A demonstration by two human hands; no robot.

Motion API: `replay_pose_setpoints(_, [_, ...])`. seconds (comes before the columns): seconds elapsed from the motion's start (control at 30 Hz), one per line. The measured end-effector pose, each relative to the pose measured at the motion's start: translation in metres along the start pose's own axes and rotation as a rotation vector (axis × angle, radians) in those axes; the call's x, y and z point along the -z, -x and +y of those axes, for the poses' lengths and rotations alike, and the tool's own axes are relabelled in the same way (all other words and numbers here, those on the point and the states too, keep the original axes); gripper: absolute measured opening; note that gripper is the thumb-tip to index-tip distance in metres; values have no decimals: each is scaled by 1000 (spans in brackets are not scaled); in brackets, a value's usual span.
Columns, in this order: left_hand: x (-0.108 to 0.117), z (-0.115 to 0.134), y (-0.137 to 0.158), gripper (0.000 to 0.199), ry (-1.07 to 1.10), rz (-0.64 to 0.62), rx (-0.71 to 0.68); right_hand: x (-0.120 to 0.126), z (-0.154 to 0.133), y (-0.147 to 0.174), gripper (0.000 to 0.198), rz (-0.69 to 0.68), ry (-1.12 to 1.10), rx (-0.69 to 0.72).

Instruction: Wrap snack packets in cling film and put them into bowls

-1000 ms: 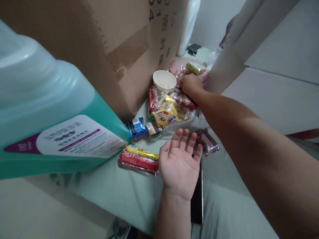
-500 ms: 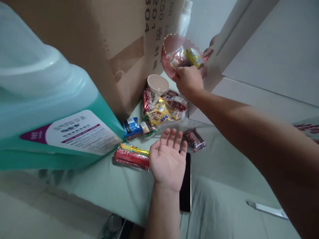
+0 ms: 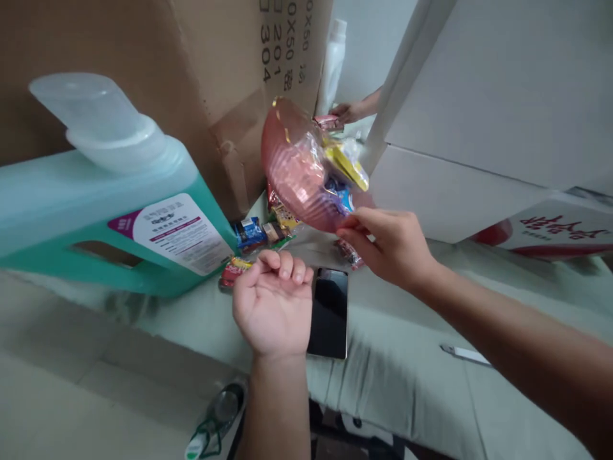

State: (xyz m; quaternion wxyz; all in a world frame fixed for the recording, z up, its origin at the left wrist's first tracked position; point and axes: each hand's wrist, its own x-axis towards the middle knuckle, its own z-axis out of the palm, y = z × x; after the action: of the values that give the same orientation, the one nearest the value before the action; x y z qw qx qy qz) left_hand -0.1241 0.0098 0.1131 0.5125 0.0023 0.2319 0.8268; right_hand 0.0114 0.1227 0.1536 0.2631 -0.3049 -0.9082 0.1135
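My right hand (image 3: 390, 246) pinches the near rim of a translucent pink bowl (image 3: 294, 169) with a gold-edged lip. The bowl is tilted in the air. A yellow packet (image 3: 347, 165) and a blue packet (image 3: 341, 195) show in its opening. My left hand (image 3: 275, 303) is palm up and holds nothing, its fingers apart from the palm and slightly bent. Beyond its fingertips lie red and yellow snack packets (image 3: 234, 271), partly covered by the hand. Just right of it, a black phone (image 3: 329, 313) rests on the pale green cloth (image 3: 393, 332).
A large jug of green liquid (image 3: 143, 230) stands at left before a cardboard box (image 3: 230, 76). Behind the bowl, another hand (image 3: 352, 112) touches a red packet; I cannot tell whether it is a reflection. A white bottle (image 3: 332, 64) and a blue packet (image 3: 249, 233) are nearby.
The pink bowl has come nearer and shifted left, tilted, with my right hand on its near rim. My left hand's fingers have bent more. The view has shifted too.
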Motion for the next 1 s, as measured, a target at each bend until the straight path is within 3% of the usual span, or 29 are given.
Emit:
replay_pose_setpoints(0.1, [3, -1, 8, 19, -29, -15, 8, 1, 2, 32, 19, 3, -111, 15])
replay_pose_setpoints(0.23, [16, -11, 13, 18, -36, 45, 54, -1, 2, 52, 17, 16, -258, -31])
replay_pose_setpoints(0.47, [21, -28, 10, 15, -67, 164, 131, -4, 20, 46, 37, 375, -904, -496])
replay_pose_setpoints(0.63, [19, -47, 5, 8, -85, 353, 240, 5, 33, 44, 37, 424, -1010, -653])
replay_pose_setpoints(0.73, [17, -57, 7, 16, -61, 321, 323, 11, 28, 43, 34, 487, -1117, -788])
replay_pose_setpoints(0.87, [16, -66, 14, 22, -49, 229, 415, 20, 12, 43, 22, 688, -1342, -994])
replay_pose_setpoints(1.0, [15, -72, 22, 21, -87, 158, 470, 41, -3, 65, 26, 768, -1300, -967])
